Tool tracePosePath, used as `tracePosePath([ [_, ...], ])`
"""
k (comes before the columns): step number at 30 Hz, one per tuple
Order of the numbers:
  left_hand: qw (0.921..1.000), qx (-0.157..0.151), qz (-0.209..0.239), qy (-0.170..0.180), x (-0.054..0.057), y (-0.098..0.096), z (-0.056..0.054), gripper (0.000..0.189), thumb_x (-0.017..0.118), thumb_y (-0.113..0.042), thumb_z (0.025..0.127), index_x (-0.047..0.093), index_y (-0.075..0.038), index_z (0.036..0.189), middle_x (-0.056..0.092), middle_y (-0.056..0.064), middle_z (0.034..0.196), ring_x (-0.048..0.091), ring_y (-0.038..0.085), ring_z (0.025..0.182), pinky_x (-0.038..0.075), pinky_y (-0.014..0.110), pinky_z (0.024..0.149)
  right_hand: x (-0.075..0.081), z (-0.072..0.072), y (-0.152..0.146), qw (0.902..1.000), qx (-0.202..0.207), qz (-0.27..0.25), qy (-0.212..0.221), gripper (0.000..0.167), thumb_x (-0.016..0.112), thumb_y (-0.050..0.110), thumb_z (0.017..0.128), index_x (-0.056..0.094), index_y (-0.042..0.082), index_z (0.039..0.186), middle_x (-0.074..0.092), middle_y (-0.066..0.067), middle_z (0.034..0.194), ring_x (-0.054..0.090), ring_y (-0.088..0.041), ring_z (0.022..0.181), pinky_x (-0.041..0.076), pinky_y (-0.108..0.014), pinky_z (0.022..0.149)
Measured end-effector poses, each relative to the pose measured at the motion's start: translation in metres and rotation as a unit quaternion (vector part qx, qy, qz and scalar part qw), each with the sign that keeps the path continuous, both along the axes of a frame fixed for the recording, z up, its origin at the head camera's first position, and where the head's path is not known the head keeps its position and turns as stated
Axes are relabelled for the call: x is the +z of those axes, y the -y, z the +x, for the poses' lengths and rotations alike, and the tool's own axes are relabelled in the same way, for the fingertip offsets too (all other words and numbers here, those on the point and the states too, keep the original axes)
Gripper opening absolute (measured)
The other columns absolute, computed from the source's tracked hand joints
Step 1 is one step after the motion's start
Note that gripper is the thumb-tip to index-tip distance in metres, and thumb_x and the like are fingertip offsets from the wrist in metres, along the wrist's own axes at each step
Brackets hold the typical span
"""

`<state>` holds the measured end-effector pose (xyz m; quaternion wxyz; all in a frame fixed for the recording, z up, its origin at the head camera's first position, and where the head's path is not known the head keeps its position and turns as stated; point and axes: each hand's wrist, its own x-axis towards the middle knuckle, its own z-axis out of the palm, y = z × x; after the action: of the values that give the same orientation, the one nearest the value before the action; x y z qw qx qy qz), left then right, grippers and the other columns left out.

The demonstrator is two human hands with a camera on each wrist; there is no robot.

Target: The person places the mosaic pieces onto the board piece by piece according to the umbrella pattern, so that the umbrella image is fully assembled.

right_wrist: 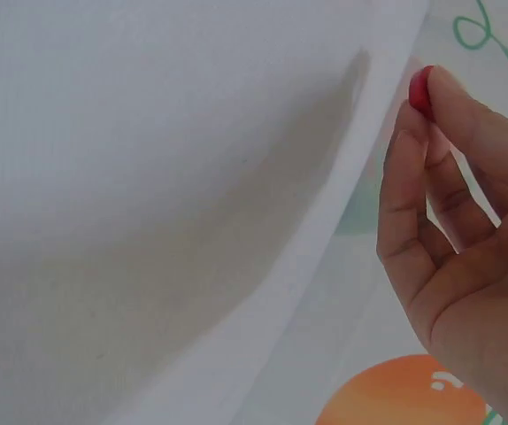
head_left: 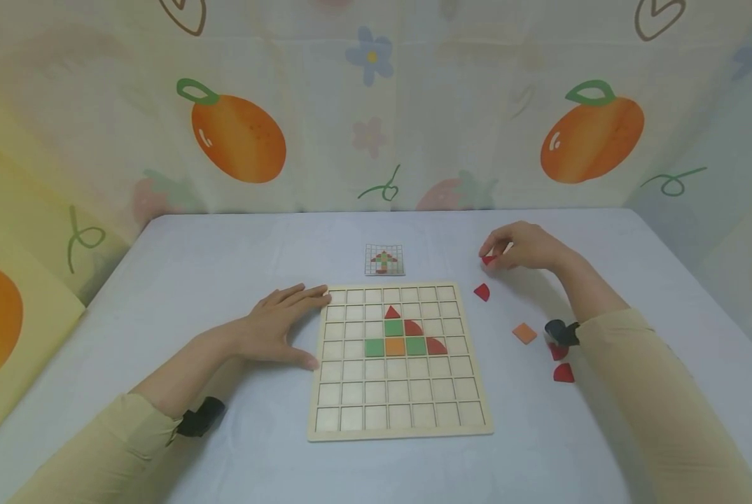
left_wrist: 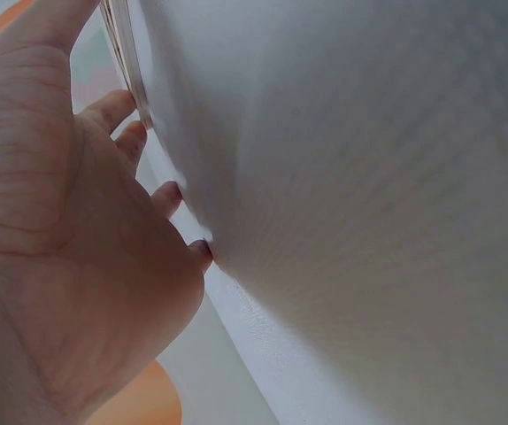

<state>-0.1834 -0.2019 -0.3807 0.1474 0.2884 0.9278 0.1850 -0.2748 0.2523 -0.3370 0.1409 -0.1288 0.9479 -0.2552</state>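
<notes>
A square wooden grid board (head_left: 401, 406) lies on the white table. Set in its cells are a red triangle (head_left: 392, 313), green squares (head_left: 374, 348), an orange square (head_left: 395, 346) and two red quarter-circle tiles (head_left: 436, 345). My left hand (head_left: 275, 325) has its fingers spread, thumb and fingertips touching the board's left edge; the left wrist view shows its palm side. Right of the board's far corner, my right hand (head_left: 524, 246) pinches a red tile (right_wrist: 420, 91) between thumb and fingers, above the table. The fingers partly cover that tile.
Behind the board lies a small pattern card (head_left: 385, 260). Loose on the right are a red quarter-circle tile (head_left: 482, 292), an orange square tile (head_left: 524, 333) and two more red tiles (head_left: 564, 373), one partly behind the right wrist's black strap device (head_left: 561, 332). A printed curtain (head_left: 414, 105) hangs behind.
</notes>
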Motion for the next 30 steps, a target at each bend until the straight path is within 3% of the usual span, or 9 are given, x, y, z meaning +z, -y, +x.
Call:
tracePosePath([
  [4,1.0000,0.001,0.001,0.001,0.000,0.000,0.000,0.107,0.084,-0.059,0.080,0.034,-0.015,0.164,0.024,0.011,0.175,0.014,0.050,0.160,0.012,0.076,0.124,0.005,0.003,0.004,0.9993,0.017,-0.033,-0.001,0.026,0.071,0.014,0.097,0.076,0.010,0.122,0.065,-0.012,0.106,0.063,-0.030,0.105,0.052,-0.030,0.080],
  [12,1.0000,-0.003,-0.003,-0.008,-0.001,0.001,0.000,0.107,0.083,-0.061,0.080,0.035,-0.016,0.163,0.025,0.010,0.175,0.016,0.050,0.160,0.014,0.076,0.124,0.011,0.012,0.024,0.9946,0.019,-0.100,0.019,0.030,0.073,0.016,0.096,0.073,0.007,0.125,0.064,-0.006,0.099,0.066,-0.018,0.090,0.056,-0.027,0.083],
  [20,1.0000,-0.004,-0.002,-0.006,0.000,0.001,-0.001,0.107,0.083,-0.061,0.080,0.034,-0.016,0.164,0.025,0.010,0.175,0.015,0.050,0.160,0.014,0.076,0.124,0.015,0.018,0.045,0.9898,0.038,-0.135,0.025,0.027,0.072,0.011,0.095,0.074,0.002,0.121,0.065,-0.006,0.097,0.070,-0.017,0.087,0.061,-0.028,0.083],
  [30,1.0000,-0.003,-0.001,-0.001,0.001,0.001,0.000,0.107,0.083,-0.061,0.080,0.034,-0.016,0.164,0.024,0.010,0.176,0.014,0.050,0.160,0.013,0.077,0.124,0.019,0.029,0.076,0.9776,0.028,-0.206,0.033,0.027,0.071,0.011,0.098,0.071,-0.001,0.121,0.072,-0.008,0.099,0.077,-0.031,0.093,0.063,-0.026,0.084],
])
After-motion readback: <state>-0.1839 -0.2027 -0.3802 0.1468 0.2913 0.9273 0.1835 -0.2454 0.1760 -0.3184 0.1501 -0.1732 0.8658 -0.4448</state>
